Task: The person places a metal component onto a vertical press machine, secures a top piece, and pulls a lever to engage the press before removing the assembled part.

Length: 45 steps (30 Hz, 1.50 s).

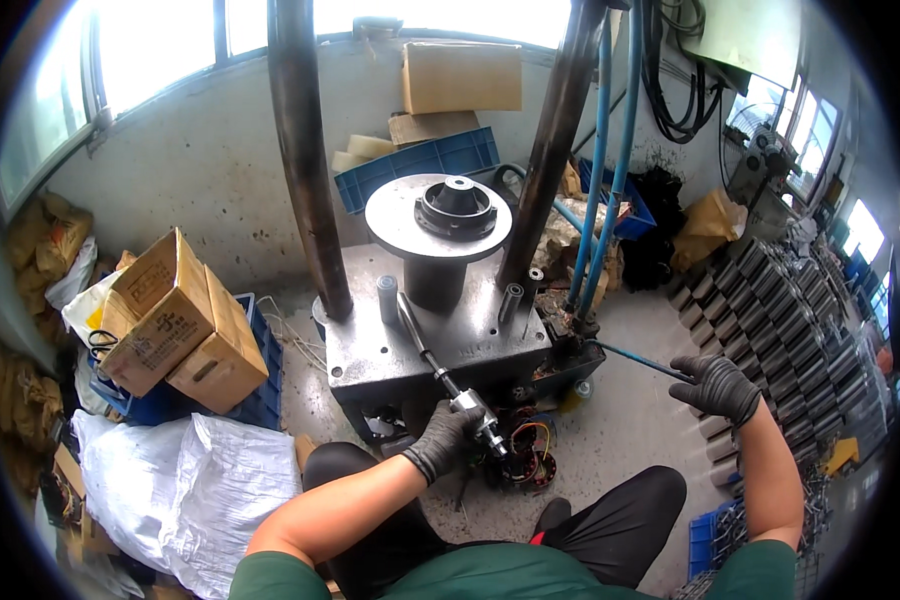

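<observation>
My left hand (442, 440), in a dark glove, is closed round a stepped metal shaft (465, 402) in front of the press table. The shaft's thin upper end lies over the table's front part. My right hand (722, 388), gloved too, is closed at the end of a blue lever (635, 358) that runs out from the machine's right side. On the machine's metal table (370, 345) stands a pedestal with a round plate (390, 222). A dark ring-shaped part with a raised centre (457, 205) sits on that plate.
Two steel columns (308, 150) rise beside the plate. Blue hoses (598, 150) run down at the right. Stacked metal cylinders (760, 320) fill the right side. Cardboard boxes (175, 325) and a white sack (190, 490) lie left. Wound copper-coloured parts (532, 465) sit below the table.
</observation>
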Tool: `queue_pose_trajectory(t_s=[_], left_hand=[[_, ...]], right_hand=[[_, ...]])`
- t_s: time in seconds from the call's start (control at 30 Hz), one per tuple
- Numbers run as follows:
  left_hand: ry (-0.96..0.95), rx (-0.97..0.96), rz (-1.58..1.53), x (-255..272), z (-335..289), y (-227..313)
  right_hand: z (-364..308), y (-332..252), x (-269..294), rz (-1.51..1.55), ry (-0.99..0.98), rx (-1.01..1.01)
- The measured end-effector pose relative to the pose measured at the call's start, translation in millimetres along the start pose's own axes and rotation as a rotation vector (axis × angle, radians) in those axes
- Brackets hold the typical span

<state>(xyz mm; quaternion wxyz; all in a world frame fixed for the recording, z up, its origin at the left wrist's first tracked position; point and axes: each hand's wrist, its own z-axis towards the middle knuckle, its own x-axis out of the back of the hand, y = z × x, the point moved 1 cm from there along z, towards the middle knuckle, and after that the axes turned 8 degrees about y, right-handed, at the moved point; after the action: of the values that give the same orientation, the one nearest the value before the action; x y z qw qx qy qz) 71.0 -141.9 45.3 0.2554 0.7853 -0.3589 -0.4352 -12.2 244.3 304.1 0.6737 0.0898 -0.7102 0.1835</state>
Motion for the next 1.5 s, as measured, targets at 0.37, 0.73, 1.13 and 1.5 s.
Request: queue_pose_trajectory(t_s=[0.37,0.73,1.13,1.5], left_hand=[[-0.115,-0.010,-0.144,12,13,25],[0.159,-0.235,0.482,34,50,-3],[-0.071,-0.647,0.855,10,-7,-57],[-0.455,-0.936,0.326,-53,17,114]], right_hand=[[1,4,-4,0.006,0.019,-0.008],[-1,-4,-1,0.028,0.047,-0.001],[-1,19,-12,-0.035,0.071,0.062],[5,5,-11,-0.140,-0.007,0.135]])
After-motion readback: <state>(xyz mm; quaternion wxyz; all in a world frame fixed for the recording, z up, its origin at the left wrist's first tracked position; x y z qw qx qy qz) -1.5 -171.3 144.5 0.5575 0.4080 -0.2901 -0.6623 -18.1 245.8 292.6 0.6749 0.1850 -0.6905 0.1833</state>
